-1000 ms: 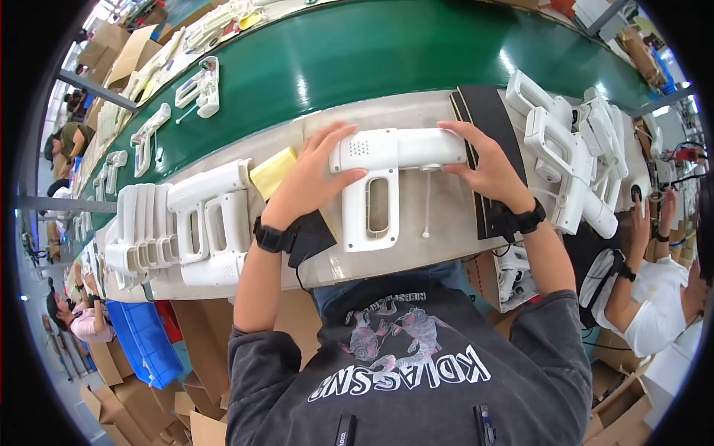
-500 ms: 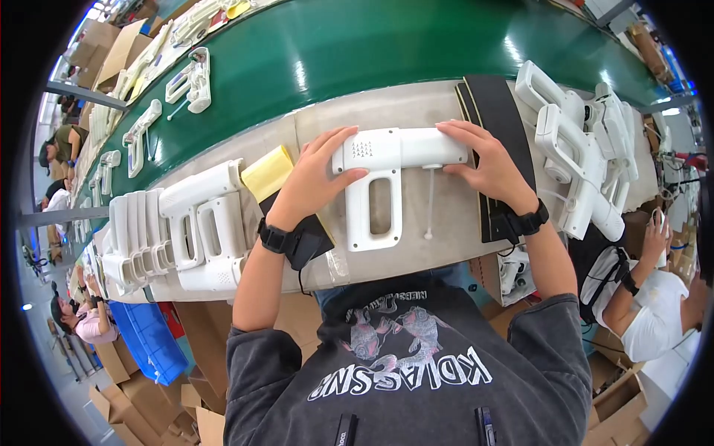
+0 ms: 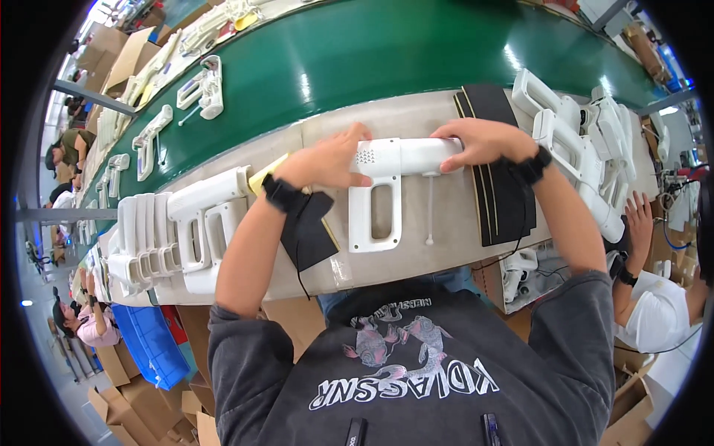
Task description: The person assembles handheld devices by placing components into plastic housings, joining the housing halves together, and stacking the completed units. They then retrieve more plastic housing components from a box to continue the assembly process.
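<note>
Cardboard box (image 3: pixel 488 286) holds white parts (image 3: pixel 523 261); hands (image 3: pixel 323 162) clasp white housing (image 3: pixel 413 157)

a factory: a green conveyor belt (image 3: pixel 416 63) across the top, matching white shells (image 3: pixel 418 158) mid-frame, co-workers (image 3: pixel 100 325) at both edges, cardboard boxes (image 3: pixel 141 405) lower left.

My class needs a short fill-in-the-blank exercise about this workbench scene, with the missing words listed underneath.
1. The left hand and the right hand hold opposite ends of a plastic casing whose colour is ____.
2. On the far side of the worktop, the conveyor belt is ____.
3. A yellow piece shows beside the person's ____ wrist.
4. The plastic crate at the lower left is ____.

Missing words: white; green; left; blue.
</note>
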Demonstrator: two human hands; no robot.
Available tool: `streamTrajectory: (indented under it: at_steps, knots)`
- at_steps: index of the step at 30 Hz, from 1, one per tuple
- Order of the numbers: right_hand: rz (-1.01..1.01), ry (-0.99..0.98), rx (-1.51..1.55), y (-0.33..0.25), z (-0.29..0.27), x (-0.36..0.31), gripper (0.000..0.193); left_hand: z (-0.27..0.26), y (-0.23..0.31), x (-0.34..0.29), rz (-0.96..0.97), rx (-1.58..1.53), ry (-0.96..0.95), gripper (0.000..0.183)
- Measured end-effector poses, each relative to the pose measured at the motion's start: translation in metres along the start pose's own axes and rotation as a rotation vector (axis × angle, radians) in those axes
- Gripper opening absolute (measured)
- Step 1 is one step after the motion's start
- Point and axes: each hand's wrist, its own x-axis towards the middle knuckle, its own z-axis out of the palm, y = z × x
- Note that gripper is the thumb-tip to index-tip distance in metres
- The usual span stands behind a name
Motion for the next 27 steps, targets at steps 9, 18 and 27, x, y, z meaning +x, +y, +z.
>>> streamTrajectory:
  at_steps: [9, 18, 27]
  knots:
    - [0.065, -0.309, 0.054, -0.001, 0.009, 0.032, 0.060, -0.010, -0.017, 0.005, 0.045, -0.128, -0.199, 0.080]
    - [-0.073, -0.103, 0.709, -0.070, 0.066, -0.065, 0.059, -0.030, 0.061, -0.079, 0.218, 0.050, -0.018, 0.080]
    - [0.177, 0.040, 1.409, -0.118, 0.098, -0.162, 0.047, 0.004, 0.061, -0.124, 0.179, -0.427, 0.582, 0.051]
